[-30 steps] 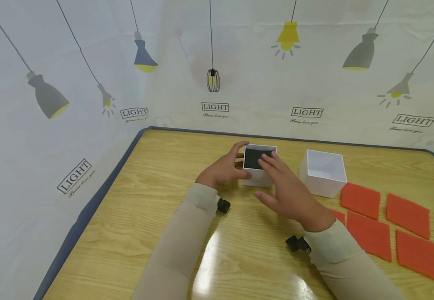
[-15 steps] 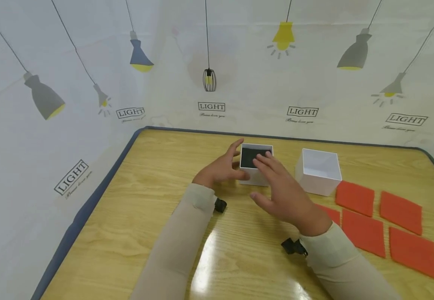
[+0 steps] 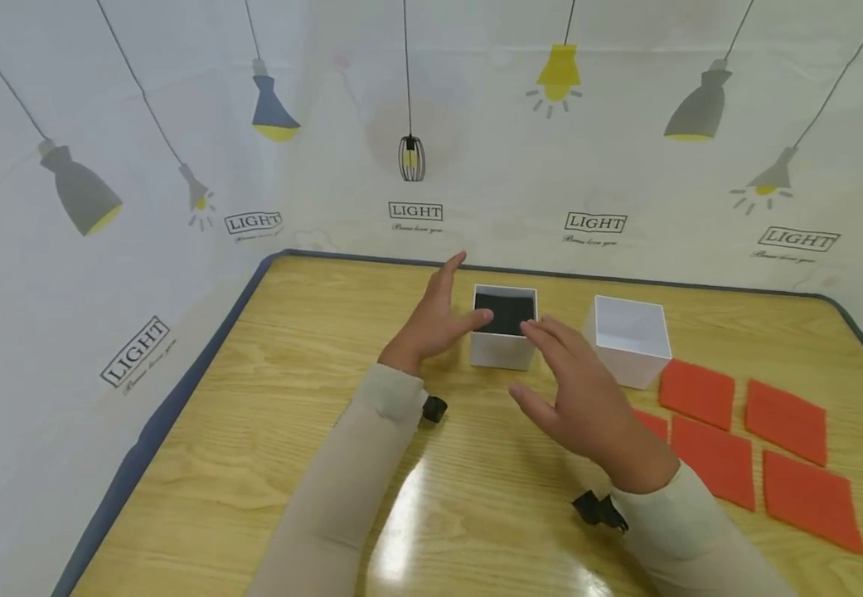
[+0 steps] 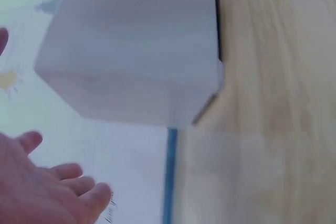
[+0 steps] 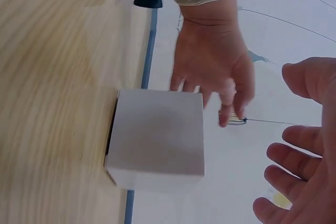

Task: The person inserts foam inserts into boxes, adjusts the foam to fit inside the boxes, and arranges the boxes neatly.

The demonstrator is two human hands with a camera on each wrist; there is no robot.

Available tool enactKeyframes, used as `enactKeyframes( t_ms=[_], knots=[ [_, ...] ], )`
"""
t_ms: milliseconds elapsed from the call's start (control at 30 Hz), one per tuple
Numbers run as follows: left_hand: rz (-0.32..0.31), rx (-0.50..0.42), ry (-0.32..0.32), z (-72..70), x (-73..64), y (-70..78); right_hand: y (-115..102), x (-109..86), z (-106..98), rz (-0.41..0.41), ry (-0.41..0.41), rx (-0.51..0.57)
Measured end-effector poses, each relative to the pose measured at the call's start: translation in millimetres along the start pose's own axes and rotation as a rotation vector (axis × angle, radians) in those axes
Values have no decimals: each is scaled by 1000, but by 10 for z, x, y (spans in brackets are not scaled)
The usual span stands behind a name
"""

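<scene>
We hold nothing: our left hand (image 3: 427,327), fingers extended, is at nine o'clock of a white, square, open-topped box (image 3: 501,352) with a black flat insert (image 3: 506,311), on the yellowish wood-grain table (image 3: 289,332). Our right hand (image 3: 580,394), also open, is at four o'clock. A second white open-topped box (image 3: 628,366) stands at three o'clock.

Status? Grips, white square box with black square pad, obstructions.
Left grip, right grip open, nothing held. White square box upright between them, black square pad inside. Second white square box close on the right; might crowd right grip.
</scene>
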State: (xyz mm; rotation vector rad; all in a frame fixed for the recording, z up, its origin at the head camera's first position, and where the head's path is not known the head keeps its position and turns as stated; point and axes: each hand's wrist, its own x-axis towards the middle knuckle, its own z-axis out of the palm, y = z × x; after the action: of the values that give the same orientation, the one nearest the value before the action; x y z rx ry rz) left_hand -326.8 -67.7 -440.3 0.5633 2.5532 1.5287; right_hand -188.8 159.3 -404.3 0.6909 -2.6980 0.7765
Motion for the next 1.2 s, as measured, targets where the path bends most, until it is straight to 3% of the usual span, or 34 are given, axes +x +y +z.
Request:
enactKeyframes(
  t_ms=[167, 267, 433, 600, 800, 1000, 1200],
  knots=[
    [118, -15, 112, 72, -36, 229, 51, -174, -131, 31, 20, -42],
    [202, -50, 146, 150, -72, 419, 122, -289, -221, 11, 60, -62],
    [304, -129, 135, 329, -126, 671, 281, -489, -328, 6, 95, -77],
    [375, -217, 76, 539, -156, 845, 381, -680, -450, 122, 40, -86],
    [378, -285, 16, 806, -134, 965, 546, -812, -533, 162, 42, -114],
    [309, -344, -20, 1085, -53, 991, 678, -859, -641, 193, 60, -59],
    [249, -365, -8, 1274, 36, 1003, 759, -909, -747, 237, 103, -44]
  ],
)
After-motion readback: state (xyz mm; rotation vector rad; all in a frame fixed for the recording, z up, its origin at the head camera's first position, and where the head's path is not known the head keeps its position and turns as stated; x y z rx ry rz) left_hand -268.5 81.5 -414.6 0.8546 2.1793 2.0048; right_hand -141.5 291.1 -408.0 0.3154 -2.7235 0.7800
